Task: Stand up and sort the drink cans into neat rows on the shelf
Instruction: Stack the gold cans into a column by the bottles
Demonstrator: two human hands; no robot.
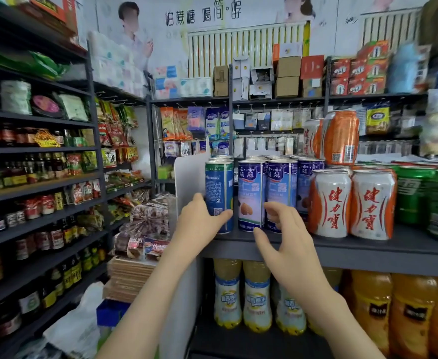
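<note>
The dark shelf (355, 246) in front of you carries the drink cans, all upright and hemmed in on the left by a white divider (186, 182). In the front row you have four blue cans (251, 193), with more can tops showing in rows behind them. Just to their right stand two white-and-orange cans (329, 203) with red characters, and a stacked pair (341, 137) of the same kind sits on the tops behind. Further right are two green cans (415, 195), the outer one cut off by the frame edge. Your left hand (199, 224) grips the leftmost blue can (219, 187), the one with its printed back label facing out, fingers round its left side and thumb across the front, just beside the divider. Your right hand (290, 242) is spread and holds nothing. Its fingers curl loosely in front of the third blue can, thumb low by the shelf edge; whether it touches the can you cannot tell. On the lower shelf stand three pale yellow bottles (256, 294) and, to their right, three orange-drink bottles (372, 307).
</note>
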